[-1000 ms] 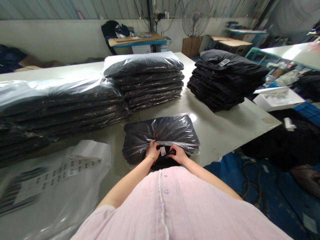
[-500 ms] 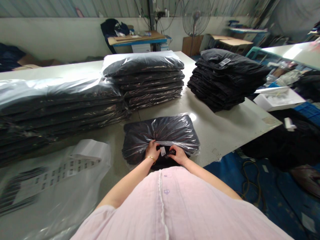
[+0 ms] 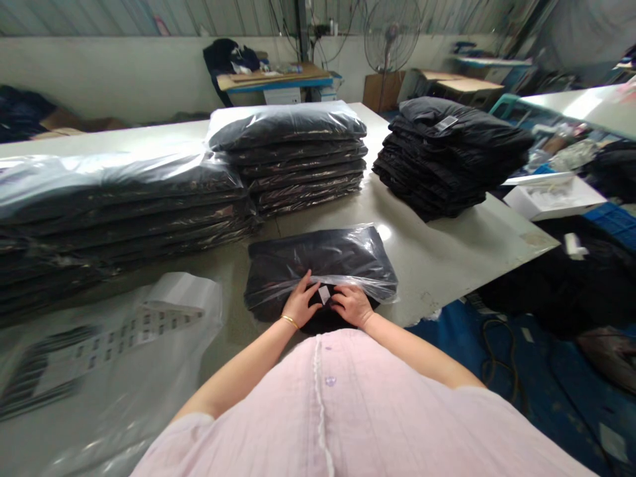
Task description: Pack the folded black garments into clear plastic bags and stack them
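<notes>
Item: bagged dark garment [image 3: 322,265], folded, in glossy clear plastic, on the white table [image 3: 437,258] at its near edge; long axis runs left to right. Left of garment: sheet of barcode labels [image 3: 99,344]. On its near, open end: left hand [image 3: 298,303] flat, fingers spread; small white tag [image 3: 324,294]; right hand [image 3: 352,305] flat, holding nothing. Both hands equally near. Beyond garment: 2 bagged stacks [image 3: 288,159].

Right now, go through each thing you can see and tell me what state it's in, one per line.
Left hand: flat, pressing on the bag.
Right hand: flat, pressing on the bag.
Bagged dark garment: lying flat, bag mouth open at the near edge.
White tag: exposed between the hands.
Bagged stack: piled, wrapped.
Unbagged stack: folded, piled.
Fan: upright.
</notes>
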Tool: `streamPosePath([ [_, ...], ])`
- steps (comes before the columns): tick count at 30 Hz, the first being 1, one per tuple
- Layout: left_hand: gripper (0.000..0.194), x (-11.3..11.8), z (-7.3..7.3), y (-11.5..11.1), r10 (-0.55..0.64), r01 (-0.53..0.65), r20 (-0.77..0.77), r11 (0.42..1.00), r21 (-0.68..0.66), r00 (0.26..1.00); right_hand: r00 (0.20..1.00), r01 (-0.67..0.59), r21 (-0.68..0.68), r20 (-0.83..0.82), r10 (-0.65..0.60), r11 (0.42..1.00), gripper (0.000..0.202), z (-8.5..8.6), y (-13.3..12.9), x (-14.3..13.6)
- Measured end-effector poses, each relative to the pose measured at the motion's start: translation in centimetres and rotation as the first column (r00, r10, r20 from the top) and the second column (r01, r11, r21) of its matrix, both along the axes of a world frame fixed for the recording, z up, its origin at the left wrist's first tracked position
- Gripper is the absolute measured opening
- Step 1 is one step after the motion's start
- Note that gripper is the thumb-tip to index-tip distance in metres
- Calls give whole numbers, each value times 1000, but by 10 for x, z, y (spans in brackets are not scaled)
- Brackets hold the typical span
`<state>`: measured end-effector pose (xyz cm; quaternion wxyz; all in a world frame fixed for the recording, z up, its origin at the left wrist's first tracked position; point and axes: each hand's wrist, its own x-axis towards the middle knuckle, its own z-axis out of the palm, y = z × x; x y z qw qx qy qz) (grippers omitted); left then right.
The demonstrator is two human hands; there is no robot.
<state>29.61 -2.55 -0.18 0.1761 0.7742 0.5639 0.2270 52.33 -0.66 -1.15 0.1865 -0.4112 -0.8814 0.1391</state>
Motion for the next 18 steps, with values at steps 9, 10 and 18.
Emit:
streamPosePath([
  [9, 70, 3, 11, -11, -118, 103, -236, 992, -76, 964, 981, -47, -9, 190, 48, 999, 38, 18, 8, -2],
  [10, 57, 5, 12, -9, -98, 81, -231, 993, -84, 968, 982, -27, 3, 186, 26, 1000, 34, 19, 9, -3],
  [18, 34, 13, 31, 23, 174, -197, -109, 949, -246, 979, 998, 44, 88, -50, -40, 995, 24, 22, 16, -3],
])
